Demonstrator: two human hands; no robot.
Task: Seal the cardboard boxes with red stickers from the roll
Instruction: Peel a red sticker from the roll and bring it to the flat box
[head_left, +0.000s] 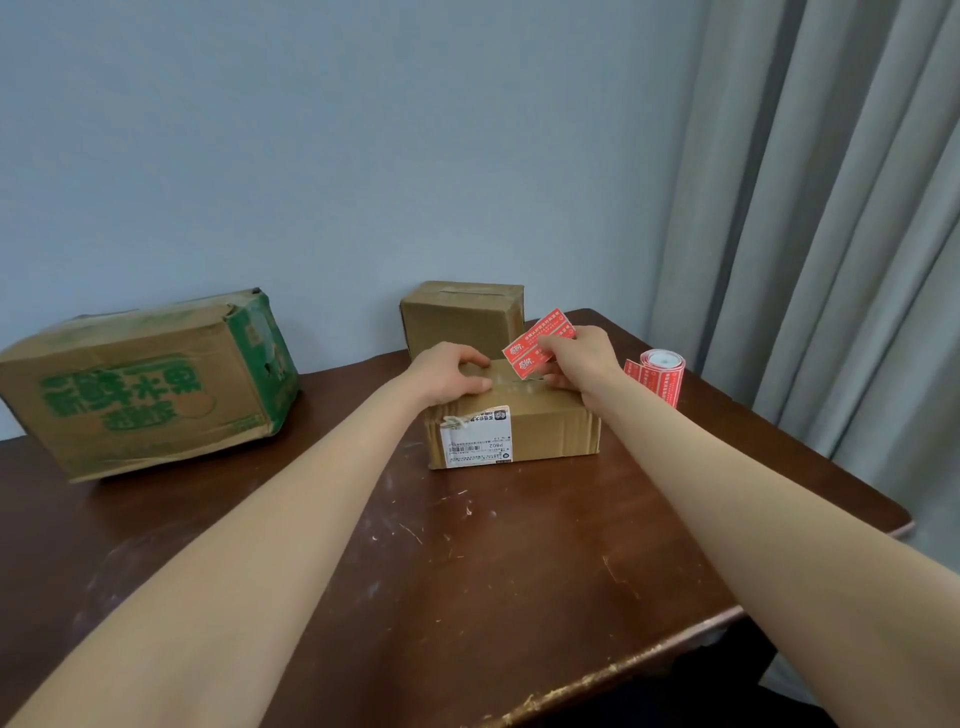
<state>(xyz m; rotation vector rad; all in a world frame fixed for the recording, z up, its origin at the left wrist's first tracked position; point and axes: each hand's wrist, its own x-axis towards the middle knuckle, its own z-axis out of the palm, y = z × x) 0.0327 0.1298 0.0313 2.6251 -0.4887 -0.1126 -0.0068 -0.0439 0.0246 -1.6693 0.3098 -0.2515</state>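
A small cardboard box (540, 431) with a white shipping label on its front stands in the middle of the brown table. My left hand (452, 376) rests on the box's top left, fingers curled over the flaps. My right hand (576, 358) pinches a red sticker (530, 345) and holds it tilted above the top seam. The roll of red stickers (660, 376) lies on the table just right of the box, a short strip hanging loose from it.
A second small cardboard box (462, 317) stands behind the first, against the wall. A large cardboard box with green print (145, 384) lies at the left. The table's (467, 571) right edge runs beside grey curtains (831, 234).
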